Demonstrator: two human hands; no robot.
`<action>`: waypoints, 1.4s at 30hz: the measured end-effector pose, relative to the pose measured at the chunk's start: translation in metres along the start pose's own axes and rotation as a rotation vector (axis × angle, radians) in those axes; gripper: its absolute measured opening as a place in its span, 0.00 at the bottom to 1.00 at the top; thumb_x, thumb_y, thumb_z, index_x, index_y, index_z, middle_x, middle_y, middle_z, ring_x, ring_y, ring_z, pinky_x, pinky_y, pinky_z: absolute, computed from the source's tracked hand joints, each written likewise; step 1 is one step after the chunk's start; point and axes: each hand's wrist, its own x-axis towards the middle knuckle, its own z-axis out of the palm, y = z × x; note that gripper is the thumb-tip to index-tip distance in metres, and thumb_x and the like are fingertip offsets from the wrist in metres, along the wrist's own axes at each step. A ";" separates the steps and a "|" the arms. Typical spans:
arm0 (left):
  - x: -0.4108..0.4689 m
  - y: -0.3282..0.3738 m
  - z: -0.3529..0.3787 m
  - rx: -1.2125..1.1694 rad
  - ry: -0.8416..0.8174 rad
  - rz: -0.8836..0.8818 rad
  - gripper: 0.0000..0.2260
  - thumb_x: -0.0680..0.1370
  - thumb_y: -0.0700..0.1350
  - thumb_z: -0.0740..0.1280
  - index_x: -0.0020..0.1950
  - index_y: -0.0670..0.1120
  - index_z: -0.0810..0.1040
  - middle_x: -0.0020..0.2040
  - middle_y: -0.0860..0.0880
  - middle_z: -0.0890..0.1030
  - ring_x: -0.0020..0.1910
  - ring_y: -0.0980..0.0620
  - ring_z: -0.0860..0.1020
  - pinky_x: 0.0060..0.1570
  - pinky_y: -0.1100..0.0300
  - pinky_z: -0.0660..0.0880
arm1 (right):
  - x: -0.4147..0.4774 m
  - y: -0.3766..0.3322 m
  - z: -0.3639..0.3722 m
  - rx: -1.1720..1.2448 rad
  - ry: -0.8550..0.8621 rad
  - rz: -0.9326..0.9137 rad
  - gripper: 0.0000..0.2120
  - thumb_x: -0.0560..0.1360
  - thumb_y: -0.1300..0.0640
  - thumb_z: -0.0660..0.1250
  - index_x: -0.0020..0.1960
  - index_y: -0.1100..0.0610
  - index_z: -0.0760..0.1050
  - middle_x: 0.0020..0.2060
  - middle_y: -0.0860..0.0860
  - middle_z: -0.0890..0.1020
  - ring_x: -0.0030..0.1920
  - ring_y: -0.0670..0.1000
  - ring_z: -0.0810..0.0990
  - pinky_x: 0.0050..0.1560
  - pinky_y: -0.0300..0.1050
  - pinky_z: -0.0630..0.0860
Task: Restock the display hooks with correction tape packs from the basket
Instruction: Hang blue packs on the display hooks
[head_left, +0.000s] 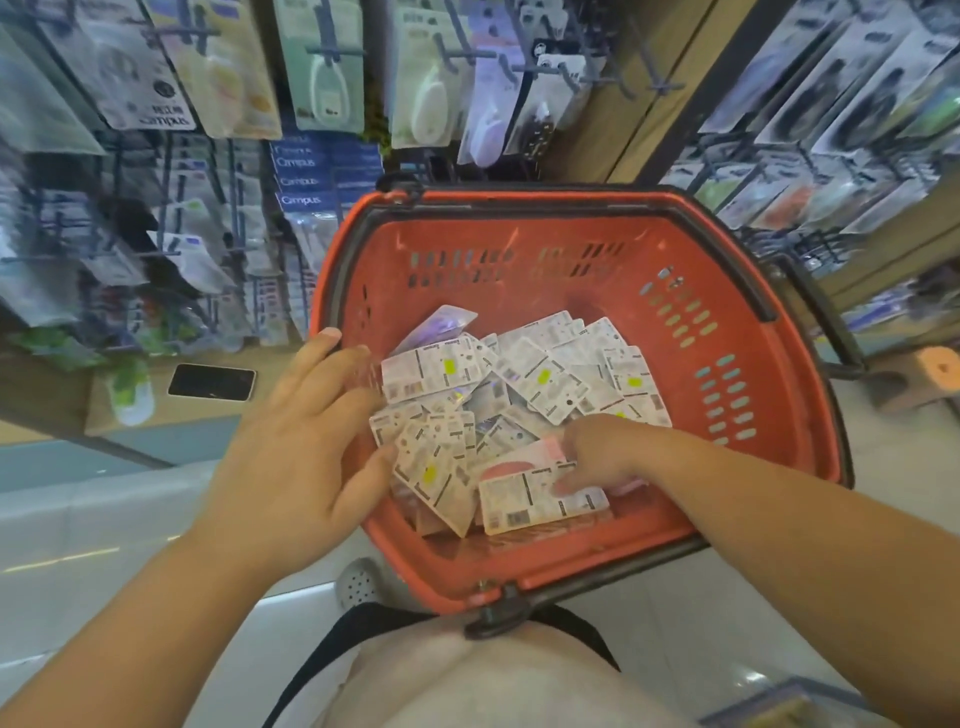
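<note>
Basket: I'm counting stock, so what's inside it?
The basket holds a loose heap of packs, mostly printed backs up; left hand and right hand touch it. Lower packs and the floor beneath are covered.

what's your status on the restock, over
Left hand open on the pack pile in the basket. Right hand on a pink-backed pack, grip unclear. No pack lifted yet, nothing blocking.

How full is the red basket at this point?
Partly full: correction tape packs cover the floor of the basket in a loose pile, with its red walls bare above them.
</note>
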 end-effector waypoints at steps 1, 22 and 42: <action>0.001 0.000 -0.001 0.013 -0.002 0.009 0.21 0.78 0.56 0.62 0.59 0.41 0.82 0.69 0.40 0.77 0.79 0.35 0.65 0.78 0.43 0.61 | 0.004 0.002 -0.003 -0.023 -0.010 -0.010 0.22 0.77 0.40 0.71 0.38 0.57 0.73 0.33 0.52 0.76 0.33 0.50 0.74 0.35 0.44 0.69; 0.061 0.103 0.029 0.106 -0.083 -0.225 0.32 0.71 0.54 0.80 0.72 0.47 0.77 0.67 0.46 0.82 0.63 0.41 0.82 0.63 0.47 0.78 | -0.030 0.027 -0.088 1.182 -0.192 -0.685 0.16 0.79 0.70 0.67 0.64 0.57 0.72 0.37 0.56 0.79 0.31 0.49 0.80 0.34 0.41 0.80; 0.060 0.095 0.019 -0.148 0.162 -0.745 0.12 0.77 0.48 0.76 0.54 0.47 0.76 0.47 0.49 0.84 0.47 0.40 0.80 0.46 0.45 0.77 | 0.063 0.021 -0.026 0.206 0.251 -0.397 0.18 0.74 0.59 0.74 0.58 0.49 0.70 0.39 0.46 0.76 0.44 0.53 0.79 0.38 0.46 0.70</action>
